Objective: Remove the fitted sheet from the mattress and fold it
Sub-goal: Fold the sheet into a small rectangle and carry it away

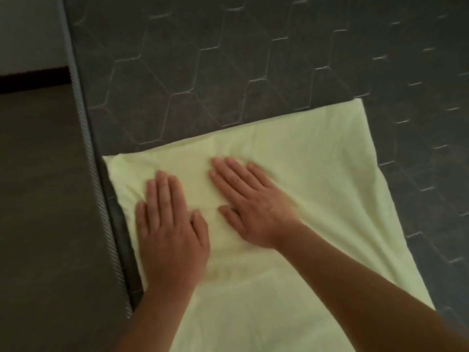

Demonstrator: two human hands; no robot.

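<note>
A pale yellow fitted sheet (pixel 317 179) lies folded flat in a rectangle on the bare dark grey quilted mattress (pixel 208 62). The sheet's left edge runs along the mattress's left side. My left hand (pixel 170 224) presses flat on the sheet's left part, fingers straight and together. Just right of it, my right hand (pixel 251 204) also lies flat on the sheet, fingers straight and pointing up-left. A soft fold line crosses the sheet below the hands.
The mattress's corded left edge (pixel 88 153) runs from top to bottom. Beyond it are a dark floor (pixel 38 212), a black skirting strip and a pale wall (pixel 28 31) at the top left. Bare mattress lies beyond and right of the sheet.
</note>
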